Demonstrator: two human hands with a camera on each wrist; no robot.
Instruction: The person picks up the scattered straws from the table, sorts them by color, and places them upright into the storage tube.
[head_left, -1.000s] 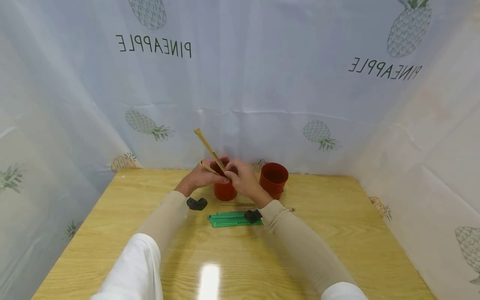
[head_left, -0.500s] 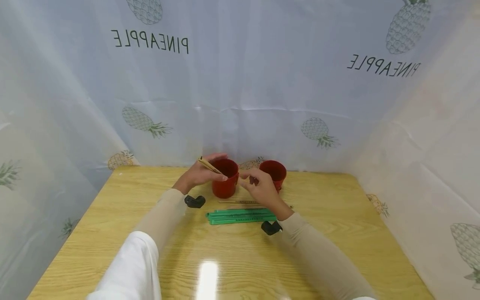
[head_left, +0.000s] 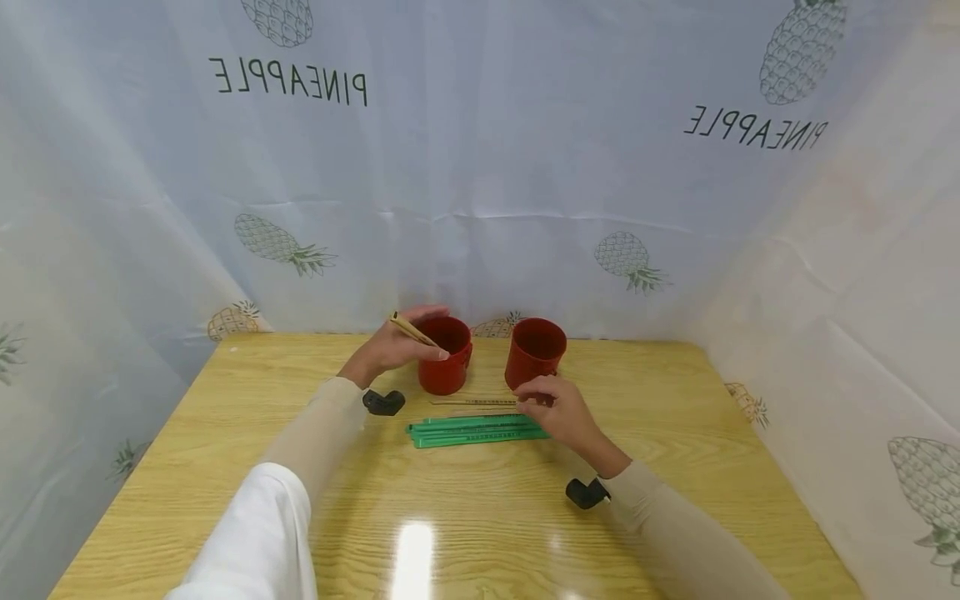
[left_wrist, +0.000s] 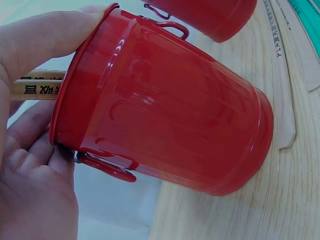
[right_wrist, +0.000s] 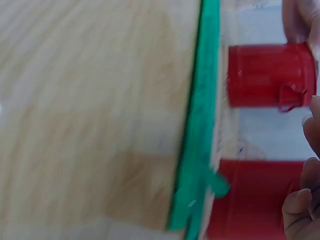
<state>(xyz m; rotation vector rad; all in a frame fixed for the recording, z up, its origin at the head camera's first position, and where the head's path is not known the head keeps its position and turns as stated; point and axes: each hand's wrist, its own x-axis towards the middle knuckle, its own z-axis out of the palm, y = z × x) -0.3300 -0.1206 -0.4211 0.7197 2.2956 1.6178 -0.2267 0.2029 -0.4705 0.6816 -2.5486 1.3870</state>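
Note:
My left hand (head_left: 396,347) holds a small red metal bucket (head_left: 444,377), its thumb over the near rim and its other fingers behind. Brown paper-wrapped straws (left_wrist: 40,89) stick out of that bucket's mouth beside the thumb. My right hand (head_left: 567,414) hovers with loosely bent fingers (right_wrist: 298,202) over the right ends of the straws on the table, nothing visible between them. Two brown wrapped straws (left_wrist: 280,75) lie in front of the buckets. Nearer me is a row of several green wrapped straws (head_left: 472,431), its right end partly hidden by the right hand.
A second red bucket (head_left: 529,360) stands upright to the right, just behind the right hand. The wooden table (head_left: 345,500) ends at a pineapple-print curtain (head_left: 480,167) at the back. Dark wrist cameras (head_left: 587,493) sit under both wrists.
The right hand let go of a brown straw, which dropped into the left bucket, then moved right and toward me over the straws on the table. The left hand stays on its bucket.

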